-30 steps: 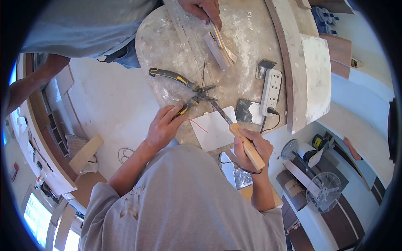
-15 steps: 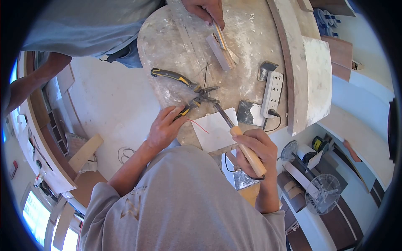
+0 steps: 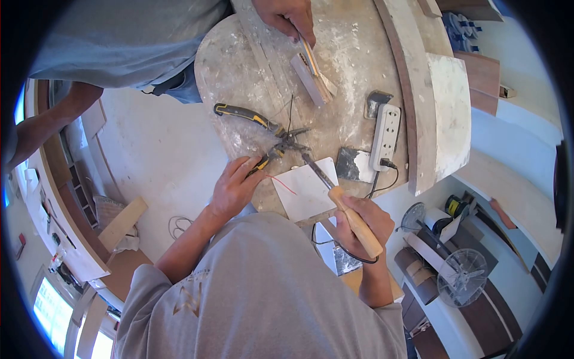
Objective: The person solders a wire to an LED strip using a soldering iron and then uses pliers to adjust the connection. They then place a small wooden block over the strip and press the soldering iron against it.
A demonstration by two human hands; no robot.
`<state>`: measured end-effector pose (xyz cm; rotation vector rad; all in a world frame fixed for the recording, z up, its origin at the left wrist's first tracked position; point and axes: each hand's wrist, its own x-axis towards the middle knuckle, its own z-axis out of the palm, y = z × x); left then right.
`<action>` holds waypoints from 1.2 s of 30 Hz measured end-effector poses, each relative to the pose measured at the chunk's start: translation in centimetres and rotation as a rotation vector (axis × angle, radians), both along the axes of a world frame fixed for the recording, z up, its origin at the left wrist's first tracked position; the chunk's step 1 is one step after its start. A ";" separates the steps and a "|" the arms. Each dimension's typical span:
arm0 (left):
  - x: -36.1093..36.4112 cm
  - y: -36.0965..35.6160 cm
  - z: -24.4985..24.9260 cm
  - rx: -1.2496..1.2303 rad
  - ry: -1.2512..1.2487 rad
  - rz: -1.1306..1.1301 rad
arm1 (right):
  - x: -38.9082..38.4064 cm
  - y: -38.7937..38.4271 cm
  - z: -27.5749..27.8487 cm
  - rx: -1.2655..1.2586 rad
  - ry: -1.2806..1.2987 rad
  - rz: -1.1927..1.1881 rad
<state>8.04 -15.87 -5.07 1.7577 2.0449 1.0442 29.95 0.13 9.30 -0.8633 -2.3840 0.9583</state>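
A: Left hand (image 3: 233,186), what is it on?

B: The pliers (image 3: 270,133). Fingers are curled around the near yellow-and-black handle at the desk (image 3: 353,54) edge, grip clenched. The far handle lies free on the desk, so the tool is spread wide. Its nose points toward the desk's middle.

A: Right hand (image 3: 359,220)?

B: Fist wrapped around the wooden handle of the iron (image 3: 336,192), grip tight. The hand hangs off the near edge of the desk. The metal shaft slants up and left across the top corner of a white sheet (image 3: 306,192), and the tip sits just beside the pliers' nose. I cannot tell if they touch.

A: Any wire?

B: A red wire (image 3: 284,183) runs from the left fingertips over the sheet's left edge. A thin black wire (image 3: 291,110) rises from the pliers' nose. A dark cord (image 3: 335,254) loops under the right hand.

A: Around them?

B: A scraper (image 3: 354,164) lies just right of the sheet. Beside that is a white power strip (image 3: 385,133) with one plug (image 3: 385,161) in its near end. The desk is dusty and flecked white.

A: Anyone else?

B: A co-worker's hand (image 3: 286,15) is at the far side, fingers pinched on wood strips (image 3: 311,75), well apart from the pliers. A fan (image 3: 463,275) stands on the floor at lower right.
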 end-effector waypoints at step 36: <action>0.0 0.1 0.1 -0.004 0.010 0.006 | 0.7 -0.2 -2.4 0.004 0.046 -0.061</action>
